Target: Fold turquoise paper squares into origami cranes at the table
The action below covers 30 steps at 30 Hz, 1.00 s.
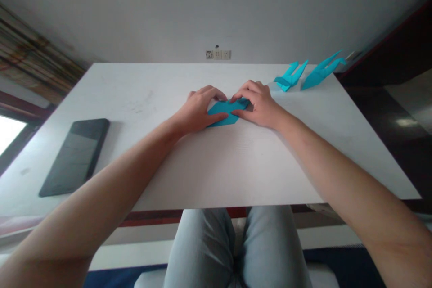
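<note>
A folded piece of blue paper [225,119] lies on the white table [229,166], between my two hands. My left hand [202,107] grips its left part, with the thumb flat on top and the fingers curled at the far edge. On the other side, my right hand [258,102] pinches the right part between thumb and forefinger. Parts of the paper are hidden under the fingers. Beyond my right hand stand two folded blue paper birds, a nearer one [289,77] and one farther right [322,72].
A dark phone or tablet [77,156] lies on the table at the left, beside my left forearm. Wall sockets [218,55] show just above the table's far edge. My legs [205,247] are under the near edge. A curtain [30,54] hangs at the left.
</note>
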Available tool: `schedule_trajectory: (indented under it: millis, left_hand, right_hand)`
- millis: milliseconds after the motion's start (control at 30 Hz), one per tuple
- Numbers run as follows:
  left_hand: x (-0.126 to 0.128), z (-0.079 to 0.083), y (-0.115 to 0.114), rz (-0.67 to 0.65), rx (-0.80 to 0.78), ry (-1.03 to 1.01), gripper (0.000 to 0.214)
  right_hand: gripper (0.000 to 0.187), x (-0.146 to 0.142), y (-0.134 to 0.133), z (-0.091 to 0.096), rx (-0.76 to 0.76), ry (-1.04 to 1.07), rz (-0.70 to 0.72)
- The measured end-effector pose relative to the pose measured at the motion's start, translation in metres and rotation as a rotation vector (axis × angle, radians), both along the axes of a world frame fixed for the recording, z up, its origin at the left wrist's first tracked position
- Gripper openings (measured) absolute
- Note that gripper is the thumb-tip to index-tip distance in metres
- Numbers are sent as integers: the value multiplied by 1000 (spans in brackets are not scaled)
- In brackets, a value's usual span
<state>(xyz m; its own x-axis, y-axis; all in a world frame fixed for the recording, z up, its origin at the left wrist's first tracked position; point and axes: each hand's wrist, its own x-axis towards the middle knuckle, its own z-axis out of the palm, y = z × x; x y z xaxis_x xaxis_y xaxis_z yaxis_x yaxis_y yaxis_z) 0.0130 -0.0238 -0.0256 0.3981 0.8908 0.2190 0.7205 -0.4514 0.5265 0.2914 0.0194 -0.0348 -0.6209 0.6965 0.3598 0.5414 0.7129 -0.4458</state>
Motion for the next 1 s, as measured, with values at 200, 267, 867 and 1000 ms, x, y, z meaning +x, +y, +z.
schedule_trajectory:
  millis: [200,267,867,1000]
  left_hand:
    - [4,2,-6,67,-6,80,28]
    - [5,3,-6,32,-12,72,25]
    - [3,3,-2,-137,90,-18,30]
    - [-1,-4,3,-225,148,-65,25]
  right_hand:
    - [18,0,-4,0,-30,-38,-10]
    - [14,1,-4,1,-50,-51,-4]
    - [36,9,2,8,-73,-13,18]
    - [23,11,5,6,-68,-48,68]
